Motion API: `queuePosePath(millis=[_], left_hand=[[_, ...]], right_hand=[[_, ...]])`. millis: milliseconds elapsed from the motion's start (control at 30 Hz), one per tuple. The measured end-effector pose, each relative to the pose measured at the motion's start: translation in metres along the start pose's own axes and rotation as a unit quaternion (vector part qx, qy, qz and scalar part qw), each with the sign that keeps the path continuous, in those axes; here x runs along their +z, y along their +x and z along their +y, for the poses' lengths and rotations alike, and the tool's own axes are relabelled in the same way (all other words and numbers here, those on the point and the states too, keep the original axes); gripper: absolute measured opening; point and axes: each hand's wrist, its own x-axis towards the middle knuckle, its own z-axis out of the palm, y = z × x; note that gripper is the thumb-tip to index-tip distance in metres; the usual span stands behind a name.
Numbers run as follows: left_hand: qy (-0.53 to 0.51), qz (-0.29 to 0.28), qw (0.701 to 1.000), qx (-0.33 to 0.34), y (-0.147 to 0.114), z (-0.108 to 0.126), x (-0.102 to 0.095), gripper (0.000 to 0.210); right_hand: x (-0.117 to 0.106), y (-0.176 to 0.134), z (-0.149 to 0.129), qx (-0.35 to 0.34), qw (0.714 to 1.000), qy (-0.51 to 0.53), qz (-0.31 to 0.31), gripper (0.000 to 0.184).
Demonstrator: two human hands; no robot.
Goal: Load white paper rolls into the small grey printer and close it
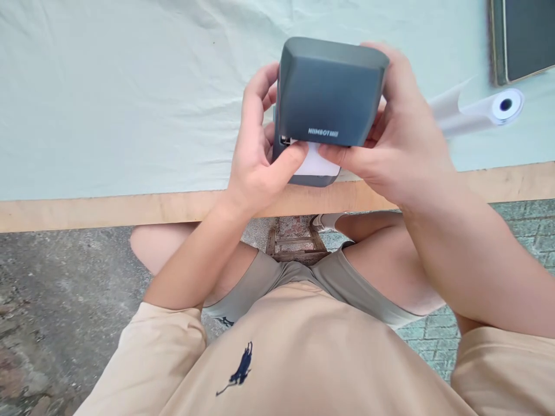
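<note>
A dark blue-grey label printer [332,95] marked NIIMBOT is held up between my two hands, above the table's front edge. Its cover stands partly raised, with white label paper [318,162] showing in the gap below. My left hand [260,138] grips the printer's left side, its thumb pressing on the white paper. On the other side my right hand [399,127] wraps round the printer, its thumb tip at the paper just under the cover's lower edge. The fingers behind the printer are partly hidden.
A white paper roll [488,110] lies on the pale cloth [130,104] to the right, partly unrolled. Beyond it, a dark flat object with a light rim [529,40] sits at the top right corner. The table's wooden edge [108,208] runs across in front of my legs.
</note>
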Motion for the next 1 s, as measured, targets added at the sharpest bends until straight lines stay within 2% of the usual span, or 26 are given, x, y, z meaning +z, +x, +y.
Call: queuePosePath(millis=[167,300,367,433,500,633,733,833,1000], left_hand=[[-0.099,-0.08,0.99,-0.057,0.003,-0.008,-0.004,0.107],[-0.114,-0.083,0.987,-0.078,0.008,0.004,-0.012,0.126],[-0.123,-0.089,0.986,-0.063,0.01,0.009,-0.015,0.133],[-0.133,-0.096,0.985,-0.057,0.01,0.01,-0.017,0.138],[-0.134,-0.096,0.984,-0.062,0.009,0.012,-0.016,0.139],[-0.111,-0.082,0.985,-0.108,0.006,0.029,-0.015,0.128],[-0.102,-0.075,0.983,-0.136,0.007,0.042,-0.017,0.121],[-0.101,-0.064,0.983,-0.142,0.009,0.045,-0.018,0.121],[-0.098,-0.084,0.981,-0.146,0.01,0.044,-0.02,0.126]], right_hand=[[-0.004,0.002,0.01,0.051,0.998,0.026,0.005,0.12],[-0.003,-0.001,0.005,0.021,0.999,0.045,-0.007,0.122],[-0.002,-0.002,-0.001,0.0,0.998,0.067,-0.011,0.115],[-0.004,-0.001,-0.005,-0.015,0.997,0.079,-0.011,0.099],[-0.008,0.001,-0.004,-0.026,0.998,0.06,-0.014,0.089],[-0.022,0.005,0.007,-0.031,0.999,-0.021,-0.036,0.101],[-0.029,0.008,0.012,-0.054,0.997,-0.043,-0.031,0.089],[-0.03,0.009,0.012,-0.074,0.996,-0.032,-0.029,0.072],[-0.027,0.011,0.004,-0.04,0.997,-0.018,-0.069,0.079]])
